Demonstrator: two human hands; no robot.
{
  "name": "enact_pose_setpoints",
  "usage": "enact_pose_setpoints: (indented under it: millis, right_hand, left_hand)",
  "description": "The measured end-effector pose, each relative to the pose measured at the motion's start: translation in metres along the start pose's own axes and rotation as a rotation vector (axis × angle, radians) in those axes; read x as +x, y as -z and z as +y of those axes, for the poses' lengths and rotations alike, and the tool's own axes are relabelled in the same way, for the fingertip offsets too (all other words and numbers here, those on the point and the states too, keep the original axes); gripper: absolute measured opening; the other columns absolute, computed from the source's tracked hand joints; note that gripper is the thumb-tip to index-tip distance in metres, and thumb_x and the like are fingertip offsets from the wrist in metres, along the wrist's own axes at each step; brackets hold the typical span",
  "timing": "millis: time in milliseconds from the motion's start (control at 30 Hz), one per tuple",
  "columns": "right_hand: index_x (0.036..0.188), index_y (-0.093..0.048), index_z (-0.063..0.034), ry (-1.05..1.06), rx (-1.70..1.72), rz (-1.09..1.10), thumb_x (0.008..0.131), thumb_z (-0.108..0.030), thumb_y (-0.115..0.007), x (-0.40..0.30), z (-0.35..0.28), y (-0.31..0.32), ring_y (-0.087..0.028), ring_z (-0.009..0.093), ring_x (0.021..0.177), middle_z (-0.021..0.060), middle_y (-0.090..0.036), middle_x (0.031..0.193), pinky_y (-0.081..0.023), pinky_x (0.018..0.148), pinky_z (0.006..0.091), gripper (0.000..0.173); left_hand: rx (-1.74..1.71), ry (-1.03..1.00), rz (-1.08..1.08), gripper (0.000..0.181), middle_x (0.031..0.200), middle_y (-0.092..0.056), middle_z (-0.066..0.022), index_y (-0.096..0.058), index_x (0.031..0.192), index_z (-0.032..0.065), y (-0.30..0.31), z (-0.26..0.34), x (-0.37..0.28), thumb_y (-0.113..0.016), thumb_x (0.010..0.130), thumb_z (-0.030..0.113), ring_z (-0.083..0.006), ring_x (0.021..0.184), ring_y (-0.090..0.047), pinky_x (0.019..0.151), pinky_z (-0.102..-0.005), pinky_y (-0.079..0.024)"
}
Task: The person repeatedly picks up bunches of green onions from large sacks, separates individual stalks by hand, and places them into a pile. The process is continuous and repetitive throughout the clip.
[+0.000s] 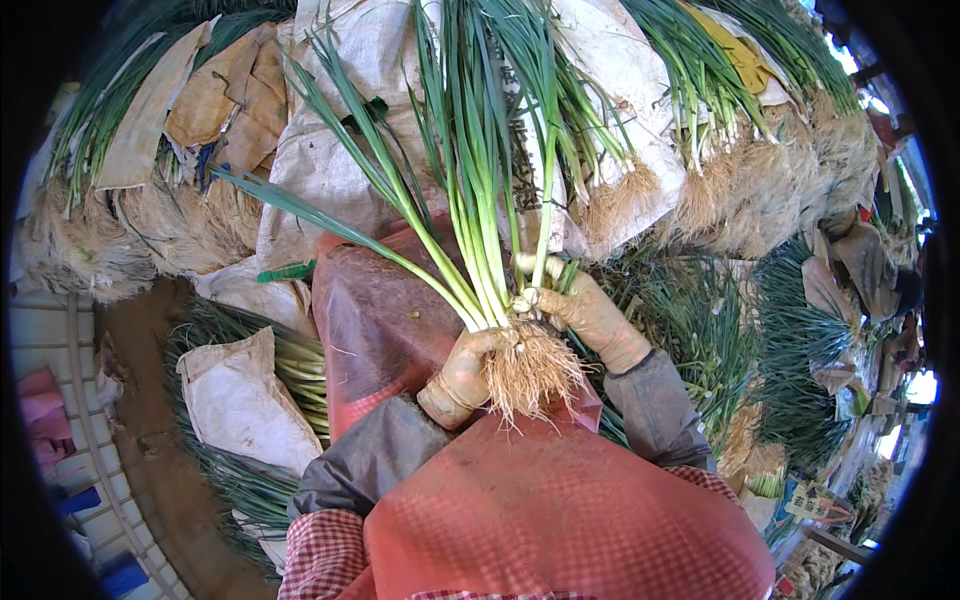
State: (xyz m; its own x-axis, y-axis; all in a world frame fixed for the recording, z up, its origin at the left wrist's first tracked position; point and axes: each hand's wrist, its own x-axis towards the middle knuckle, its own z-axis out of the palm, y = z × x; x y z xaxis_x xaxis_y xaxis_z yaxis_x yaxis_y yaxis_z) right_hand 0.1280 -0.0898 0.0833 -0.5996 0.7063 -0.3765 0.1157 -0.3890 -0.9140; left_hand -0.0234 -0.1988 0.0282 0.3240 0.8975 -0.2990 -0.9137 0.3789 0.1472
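A bunch of scallions (480,247) stands over my lap, leaves pointing away from me. My gloved left hand (459,375) grips its white bases from the left, just above the tan, stringy roots (534,367). From the right, my gloved right hand (589,315) closes around the base of a scallion stalk (547,202) at the bunch's right side. Short green leaf pieces (568,276) poke out between its fingers. A red plastic apron (555,510) covers my front and lap beneath the roots.
Ahead, white woven sacks (337,142) lie beneath a few loose scallions (611,150). Rooted scallion heaps stand at far left (82,217) and right (750,180). Beside my left leg, more scallions (232,487) lie partly under a sack piece (247,405). Leaf litter (690,322) spreads to the right.
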Motion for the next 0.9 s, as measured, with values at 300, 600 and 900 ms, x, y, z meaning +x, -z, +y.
enact_pose_setpoints:
  millis: [300,600,900]
  right_hand:
    - [0.1,-0.063,-0.0015,0.04,-0.093,-0.009,0.09,-0.029,-0.062,-0.014,0.01,-0.005,-0.056,0.008,0.072,0.0014,-0.063,0.084,-0.047,0.063,0.0253,0.029]
    - [0.093,-0.061,-0.0008,0.045,-0.032,0.163,0.09,-0.023,-0.062,-0.057,-0.013,0.02,-0.049,0.002,0.047,0.0044,-0.062,0.071,-0.037,0.036,0.0139,0.023]
    - [0.094,-0.062,-0.0042,-0.147,-0.305,-0.153,0.084,-0.024,-0.068,-0.044,-0.013,0.016,-0.06,0.01,0.061,0.0056,-0.066,0.082,-0.049,0.053,0.0247,0.023]
  left_hand:
    - [-0.028,0.06,0.07,0.04,0.1,-0.063,-0.0167,-0.052,0.115,-0.0051,0.009,-0.003,-0.001,-0.057,0.078,0.01,-0.0285,0.09,-0.063,0.086,-0.0418,-0.051]
    - [-0.049,-0.019,0.03,0.045,0.107,-0.06,-0.0125,-0.049,0.122,-0.0036,0.005,-0.001,0.001,-0.058,0.079,0.003,-0.0231,0.093,-0.062,0.085,-0.0358,-0.051]
    - [0.116,-0.054,0.062,0.042,0.102,-0.063,-0.0111,-0.051,0.12,-0.0043,-0.007,0.004,-0.001,-0.059,0.079,0.002,-0.0212,0.088,-0.063,0.082,-0.0328,-0.052]
